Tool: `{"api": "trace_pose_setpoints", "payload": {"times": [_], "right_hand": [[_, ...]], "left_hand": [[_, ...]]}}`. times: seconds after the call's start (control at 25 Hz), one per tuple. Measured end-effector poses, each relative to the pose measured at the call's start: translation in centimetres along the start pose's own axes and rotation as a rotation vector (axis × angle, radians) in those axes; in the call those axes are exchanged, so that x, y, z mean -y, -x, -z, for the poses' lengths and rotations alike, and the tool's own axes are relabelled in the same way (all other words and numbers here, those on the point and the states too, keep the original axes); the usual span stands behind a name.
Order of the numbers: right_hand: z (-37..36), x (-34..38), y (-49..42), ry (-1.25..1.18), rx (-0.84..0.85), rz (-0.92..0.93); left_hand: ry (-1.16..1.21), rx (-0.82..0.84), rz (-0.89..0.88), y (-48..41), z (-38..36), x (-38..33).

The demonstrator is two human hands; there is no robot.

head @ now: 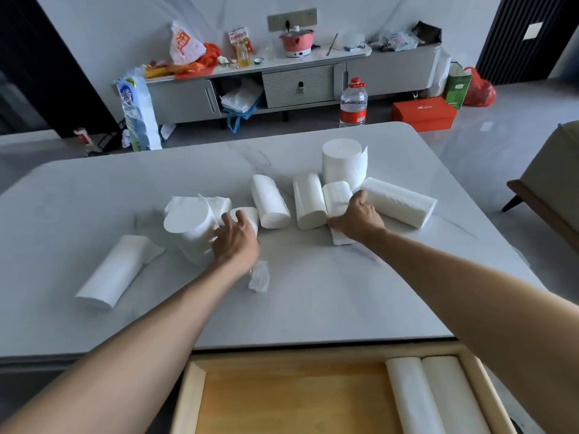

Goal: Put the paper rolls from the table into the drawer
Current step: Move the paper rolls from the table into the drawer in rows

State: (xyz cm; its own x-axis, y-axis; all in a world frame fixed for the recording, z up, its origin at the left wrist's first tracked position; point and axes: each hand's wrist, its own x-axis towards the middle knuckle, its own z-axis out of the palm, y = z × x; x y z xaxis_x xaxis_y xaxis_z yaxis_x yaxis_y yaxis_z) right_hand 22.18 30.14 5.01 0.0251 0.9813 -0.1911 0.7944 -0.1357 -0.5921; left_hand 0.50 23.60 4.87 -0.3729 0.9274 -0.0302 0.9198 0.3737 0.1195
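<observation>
Broadly, the marble table [94,189] carries the scattered paper rolls [269,202], and the open wooden drawer [282,399] at its near edge holds two rolls [435,396] along its right side. I see my right hand [357,217] wrapped around a lying roll [338,195], thumb underneath. My left hand [236,239] curls loosely spread fingers over a small roll [247,214] beside an upright one [191,227].

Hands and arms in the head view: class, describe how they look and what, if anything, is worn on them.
Both forearms are bare right to the frame's edge: no sleeves show. The left hand and the right hand wear no gloves, and no watch, bracelet or ring can be seen. No markings are visible on either arm.
</observation>
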Motion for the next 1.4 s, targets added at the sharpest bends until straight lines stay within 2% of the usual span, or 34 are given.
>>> {"api": "trace_pose_setpoints", "payload": {"times": [0.08,0.16,0.24,0.28,0.36,0.4,0.48,0.52,0.56,0.64,0.68,0.8,0.88,1.04,1.16,1.24,1.32,1.4], "right_hand": [[0.2,-0.2,0.0,-0.004,0.028,-0.063],[0.8,-1.7,1.0,-0.115,0.119,-0.148],[1.2,-3.7,3.4,-0.157,0.203,-0.190],[1.4,-4.7,4.5,-0.100,0.230,-0.180],[1.7,-6.1,7.0,0.073,0.236,-0.132],[1.8,-6.5,8.1,0.188,0.180,-0.068],[1.7,-5.9,10.1,0.315,-0.021,0.181],[1.5,-5.0,11.5,0.235,-0.063,0.320],[1.2,-3.7,12.9,0.058,0.007,0.401],[0.2,-0.8,16.2,-0.303,0.314,0.394],[-0.4,0.3,17.4,-0.401,0.410,0.367],[-1.2,2.3,19.1,-0.629,0.403,0.322],[-0.8,2.6,19.1,-0.752,0.444,0.269],[-0.8,2.2,18.6,-0.782,0.542,0.127],[-1.2,1.8,17.8,-0.747,0.434,0.094],[-1.3,1.4,17.2,-0.755,0.358,0.103],[-1.4,1.1,17.0,-0.725,0.270,0.158],[-1.5,1.2,16.9,-0.590,0.184,0.274]], "left_hand": [[-0.061,0.019,0.015,-0.5,-0.1,-0.2],[-0.086,0.061,0.022,-0.8,-0.2,0.0],[-0.008,0.151,0.055,-0.5,0.1,0.4],[0.086,0.213,0.086,-0.1,0.3,0.6],[0.333,0.312,0.166,1.4,0.6,1.2],[0.508,0.334,0.212,2.3,1.0,1.5],[0.984,0.410,0.298,4.1,2.0,1.8],[1.198,0.475,0.327,5.3,2.6,2.0],[1.369,0.539,0.335,6.4,3.1,2.2],[1.550,0.634,0.313,8.3,3.7,2.6],[1.576,0.672,0.295,9.0,4.0,2.7],[1.615,0.763,0.239,10.7,4.2,3.1],[1.584,0.764,0.240,11.3,4.4,3.1],[1.576,0.696,0.248,11.7,3.9,2.5],[1.640,0.601,0.296,11.3,3.2,2.2],[1.636,0.599,0.302,11.2,2.6,2.1],[1.633,0.604,0.339,11.3,2.1,2.3],[1.690,0.622,0.387,11.6,1.8,2.3]]}}
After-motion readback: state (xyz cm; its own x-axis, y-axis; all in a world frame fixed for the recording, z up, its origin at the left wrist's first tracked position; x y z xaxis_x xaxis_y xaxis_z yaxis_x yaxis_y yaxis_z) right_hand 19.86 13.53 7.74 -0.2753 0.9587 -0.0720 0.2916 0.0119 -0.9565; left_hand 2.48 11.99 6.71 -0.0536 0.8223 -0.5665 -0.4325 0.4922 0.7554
